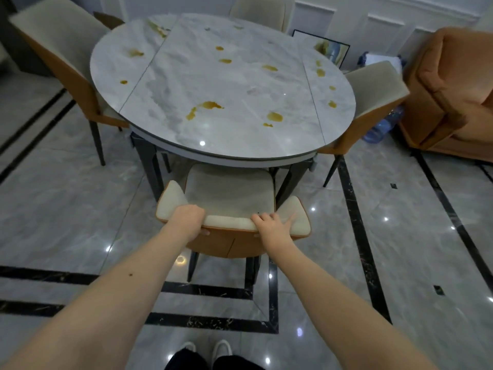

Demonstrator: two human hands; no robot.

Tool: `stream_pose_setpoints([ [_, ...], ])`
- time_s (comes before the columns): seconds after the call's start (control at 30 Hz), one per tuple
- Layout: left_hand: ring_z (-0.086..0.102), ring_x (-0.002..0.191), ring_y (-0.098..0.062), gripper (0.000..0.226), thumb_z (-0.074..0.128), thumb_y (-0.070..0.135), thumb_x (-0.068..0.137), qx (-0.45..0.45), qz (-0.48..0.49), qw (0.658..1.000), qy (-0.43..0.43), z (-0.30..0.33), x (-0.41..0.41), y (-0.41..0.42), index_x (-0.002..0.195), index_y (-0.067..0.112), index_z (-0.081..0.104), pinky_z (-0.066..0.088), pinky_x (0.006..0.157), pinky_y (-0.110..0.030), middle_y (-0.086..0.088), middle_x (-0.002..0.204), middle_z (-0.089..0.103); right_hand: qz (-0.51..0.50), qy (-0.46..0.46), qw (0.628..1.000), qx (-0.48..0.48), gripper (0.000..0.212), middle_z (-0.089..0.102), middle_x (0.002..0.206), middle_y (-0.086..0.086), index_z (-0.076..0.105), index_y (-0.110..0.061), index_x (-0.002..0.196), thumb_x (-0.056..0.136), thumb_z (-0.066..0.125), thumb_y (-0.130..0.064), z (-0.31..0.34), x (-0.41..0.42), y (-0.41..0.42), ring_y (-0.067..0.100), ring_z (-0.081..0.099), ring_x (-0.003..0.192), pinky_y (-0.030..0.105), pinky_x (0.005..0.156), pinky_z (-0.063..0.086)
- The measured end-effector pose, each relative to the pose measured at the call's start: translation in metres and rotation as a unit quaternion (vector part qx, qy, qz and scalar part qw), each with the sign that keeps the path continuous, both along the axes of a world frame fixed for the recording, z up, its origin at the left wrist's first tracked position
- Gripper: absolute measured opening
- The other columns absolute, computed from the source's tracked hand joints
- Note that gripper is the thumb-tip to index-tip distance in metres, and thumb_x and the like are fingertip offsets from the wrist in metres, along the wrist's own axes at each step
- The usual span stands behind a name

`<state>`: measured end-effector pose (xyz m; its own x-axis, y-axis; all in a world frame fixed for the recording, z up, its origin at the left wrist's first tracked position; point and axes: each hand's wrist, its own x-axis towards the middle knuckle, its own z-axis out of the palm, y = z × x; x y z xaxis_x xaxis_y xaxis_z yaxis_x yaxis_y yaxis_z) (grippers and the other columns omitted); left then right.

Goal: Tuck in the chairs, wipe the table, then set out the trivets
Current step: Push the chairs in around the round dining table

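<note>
Both hands, left hand and right hand, curled their grip over the chair back's padded top, firm enough underneath to push the fairly heavy frame benchward.

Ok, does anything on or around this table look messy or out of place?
Yes. Amber-brown spills dot the round table, the largest near its middle. The left chair stands angled and pulled out, not tucked in.

No text, label, brand or number can be read anywhere. The framed picture behind the table shows only a blurred yellow shape, no legible writing.
</note>
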<state>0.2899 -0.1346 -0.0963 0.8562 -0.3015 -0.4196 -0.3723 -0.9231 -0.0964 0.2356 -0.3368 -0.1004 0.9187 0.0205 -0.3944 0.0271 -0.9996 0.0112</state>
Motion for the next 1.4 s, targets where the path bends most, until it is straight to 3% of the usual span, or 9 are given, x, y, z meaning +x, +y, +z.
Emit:
stream_pose_setpoints([
  [0.27, 0.06, 0.103, -0.022, 0.041, 0.055, 0.05, 0.088, -0.006, -0.035, 0.999, -0.015, 0.003, 0.014, -0.019, 0.112, 0.017, 0.058, 0.045, 0.084, -0.031, -0.005, 0.11, 0.064, -0.001, 0.002, 1.0, -0.025, 0.074, 0.039, 0.138, 0.002, 0.026, -0.03, 0.139, 0.081, 0.065, -0.007, 0.005, 0.02, -0.02, 0.033, 0.031, 0.131, 0.075, 0.103, -0.002],
  [0.73, 0.061, 0.102, -0.023, 0.037, 0.055, 0.048, 0.088, -0.013, -0.025, 0.999, -0.032, 0.003, 0.049, 0.012, 0.111, 0.019, 0.057, 0.044, 0.082, -0.033, -0.003, 0.109, 0.064, 0.012, -0.005, 1.0, -0.005, 0.049, 0.044, 0.132, 0.003, 0.031, -0.028, 0.134, 0.092, 0.054, -0.016, 0.003, 0.055, 0.012, 0.031, 0.035, 0.127, 0.072, 0.106, 0.006],
  [1.03, 0.059, 0.107, -0.023, 0.037, 0.057, 0.044, 0.089, 0.01, -0.007, 1.0, -0.018, 0.005, 0.053, 0.004, 0.114, 0.017, 0.056, 0.044, 0.085, -0.033, -0.005, 0.113, 0.062, 0.007, -0.006, 1.0, 0.009, 0.05, 0.044, 0.129, 0.003, 0.033, -0.028, 0.133, 0.09, 0.056, -0.015, 0.009, 0.056, 0.008, 0.031, 0.036, 0.126, 0.069, 0.108, 0.01],
  [1.4, 0.061, 0.101, -0.022, 0.033, 0.054, 0.046, 0.09, 0.007, -0.018, 0.999, -0.03, 0.0, 0.061, 0.022, 0.109, 0.019, 0.054, 0.045, 0.081, -0.033, -0.003, 0.107, 0.063, -0.008, -0.013, 1.0, 0.015, 0.053, 0.045, 0.13, 0.004, 0.033, -0.025, 0.133, 0.089, 0.057, -0.012, 0.008, 0.062, 0.026, 0.031, 0.037, 0.123, 0.066, 0.109, 0.016],
])
